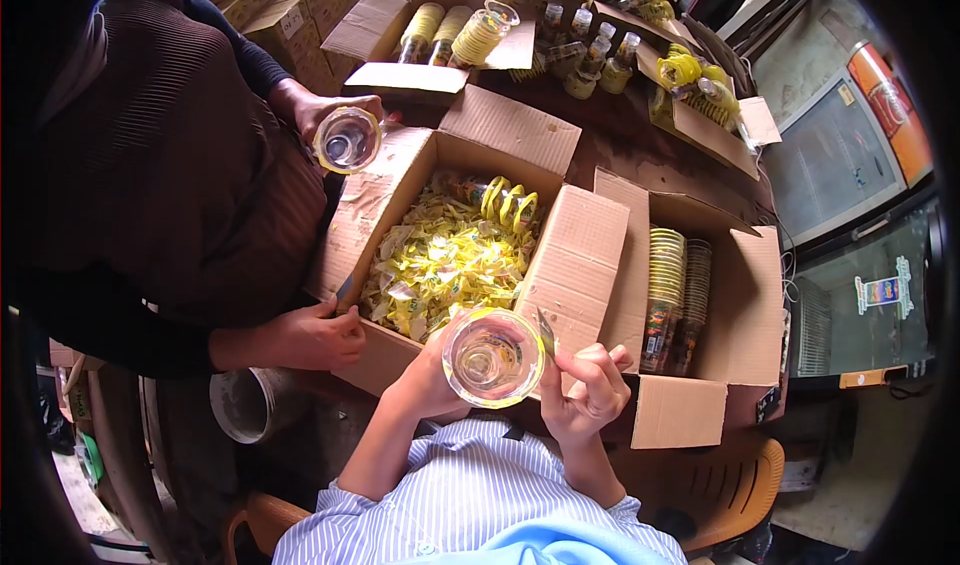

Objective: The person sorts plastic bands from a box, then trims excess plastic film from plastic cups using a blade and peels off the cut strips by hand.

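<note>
My left hand (428, 377) is wrapped round a clear plastic cup (493, 357) with a yellow rim, its open mouth facing me. Beside the rim, on the right, my right hand (590, 390) pinches a small dark blade (545, 335). Beyond the cup stands an open cardboard box (385, 200) holding many yellow and white scraps (450, 255). Several yellow rings circle a dark stack of cups (508, 205) at the back of that box.
At the left a co-worker holds another clear cup (348, 140) and rests a hand (320, 337) at the box corner. On the right, a box (750, 305) contains stacked cups (662, 305). More boxes, bottles (590, 55) and cups stand behind; glass-door fridges are at the right.
</note>
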`<state>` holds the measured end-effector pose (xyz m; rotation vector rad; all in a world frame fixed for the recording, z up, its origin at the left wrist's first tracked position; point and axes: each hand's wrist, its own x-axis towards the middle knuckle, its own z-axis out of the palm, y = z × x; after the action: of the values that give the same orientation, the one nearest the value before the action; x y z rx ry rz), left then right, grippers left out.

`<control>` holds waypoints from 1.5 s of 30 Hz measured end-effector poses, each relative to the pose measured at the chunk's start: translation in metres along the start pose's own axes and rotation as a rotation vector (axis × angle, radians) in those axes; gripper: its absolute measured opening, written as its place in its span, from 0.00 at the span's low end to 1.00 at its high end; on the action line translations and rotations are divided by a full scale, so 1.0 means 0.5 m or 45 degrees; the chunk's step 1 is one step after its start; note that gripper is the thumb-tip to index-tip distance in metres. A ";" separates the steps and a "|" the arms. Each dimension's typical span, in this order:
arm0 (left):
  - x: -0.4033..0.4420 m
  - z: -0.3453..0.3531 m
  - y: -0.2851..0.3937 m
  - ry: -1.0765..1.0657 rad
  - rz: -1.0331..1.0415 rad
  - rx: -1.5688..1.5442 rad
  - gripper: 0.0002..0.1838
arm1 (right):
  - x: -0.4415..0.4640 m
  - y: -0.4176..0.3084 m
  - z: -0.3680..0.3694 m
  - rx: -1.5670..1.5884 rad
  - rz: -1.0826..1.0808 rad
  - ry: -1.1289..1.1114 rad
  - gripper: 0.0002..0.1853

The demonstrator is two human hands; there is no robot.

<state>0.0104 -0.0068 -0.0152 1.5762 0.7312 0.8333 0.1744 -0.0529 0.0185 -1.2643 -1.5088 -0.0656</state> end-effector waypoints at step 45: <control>0.010 0.020 -0.037 0.200 0.066 -0.940 0.39 | -0.011 -0.018 0.035 -0.072 0.091 0.139 0.09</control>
<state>0.0214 -0.0054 -0.0339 0.8759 0.4128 1.1149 0.1553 -0.0495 0.0126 -1.3372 -1.3759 -0.1289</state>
